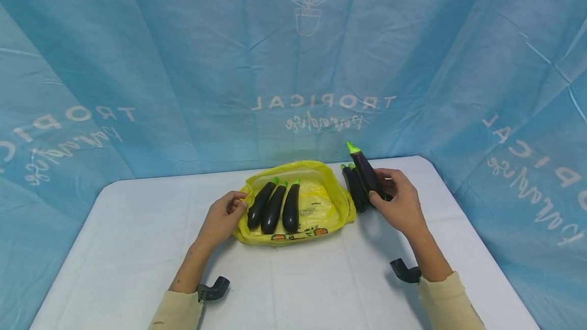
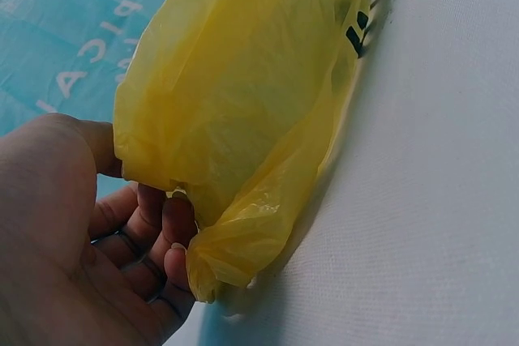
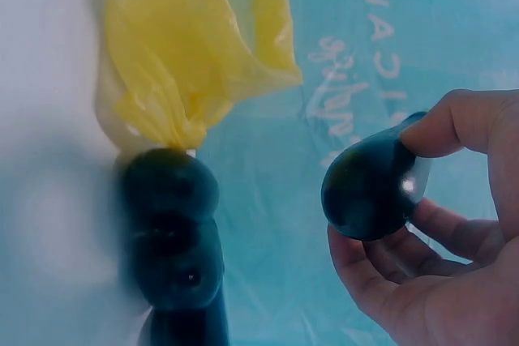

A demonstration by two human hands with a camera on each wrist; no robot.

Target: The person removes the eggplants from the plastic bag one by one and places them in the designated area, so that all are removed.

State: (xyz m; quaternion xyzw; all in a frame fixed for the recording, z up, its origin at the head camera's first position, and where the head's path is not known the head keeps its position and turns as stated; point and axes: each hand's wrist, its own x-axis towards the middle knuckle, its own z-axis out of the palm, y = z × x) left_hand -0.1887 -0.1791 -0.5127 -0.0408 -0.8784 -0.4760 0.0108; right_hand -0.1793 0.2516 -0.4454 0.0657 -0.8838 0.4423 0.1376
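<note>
A glossy dark-purple eggplant with a bright green stem (image 1: 366,171) is held aloft, gripped between thumb and fingers of a person's right hand (image 1: 400,203), near other dark eggplants (image 1: 355,190) lying just right of an open, printed yellow plastic bag (image 1: 323,198). Three more glossy, near-black eggplants (image 1: 273,210) lie side by side in the bag, its left edge pinched by the left hand (image 1: 223,219), on a white-covered table (image 1: 321,289) before a blue curtain with white lettering (image 1: 202,85).
</note>
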